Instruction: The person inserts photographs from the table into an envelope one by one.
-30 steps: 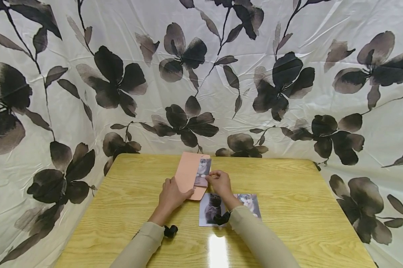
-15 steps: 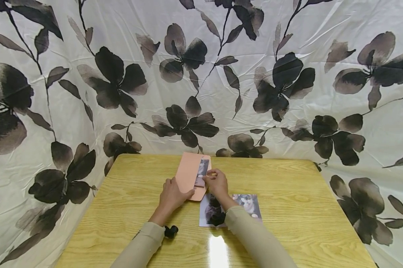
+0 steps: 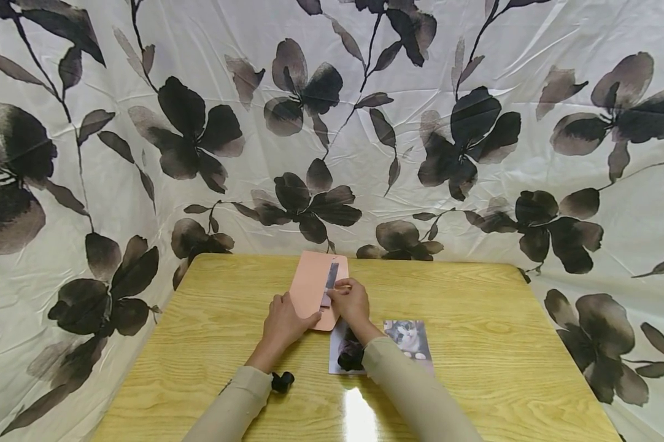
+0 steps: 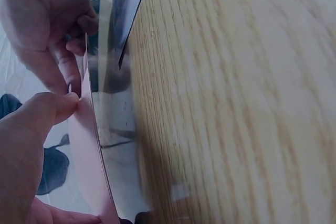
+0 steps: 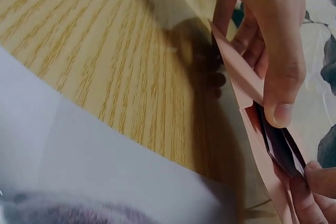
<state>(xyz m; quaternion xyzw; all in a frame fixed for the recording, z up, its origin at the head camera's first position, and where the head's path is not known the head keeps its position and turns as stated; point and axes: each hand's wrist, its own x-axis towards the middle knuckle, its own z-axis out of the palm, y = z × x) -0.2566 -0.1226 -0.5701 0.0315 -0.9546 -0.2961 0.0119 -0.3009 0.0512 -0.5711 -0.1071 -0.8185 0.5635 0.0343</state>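
A pink envelope (image 3: 308,282) lies tilted near the table's far edge in the head view. My left hand (image 3: 285,319) grips its near left side, the thumb on top at the mouth and the fingers underneath. Out of the mouth shows a narrow strip of a printed photo (image 3: 332,273), mostly hidden inside. My right hand (image 3: 354,302) pinches the photo's outer edge between thumb and fingers. In the right wrist view the photo (image 5: 283,150) looks slightly bowed inside the envelope's mouth, with the left thumb beside it.
Two more photos lie on the wooden table (image 3: 210,356): a dark cat photo (image 3: 337,337), partly under the right forearm, and a grey-and-white cat photo (image 3: 412,334) to its right. A black device (image 3: 282,382) sits by the left cuff. Floral cloth (image 3: 398,153) hangs behind.
My right hand has moved left, sliding the photo deeper into the envelope, so its visible part has narrowed to a strip. The left hand and envelope have hardly moved.
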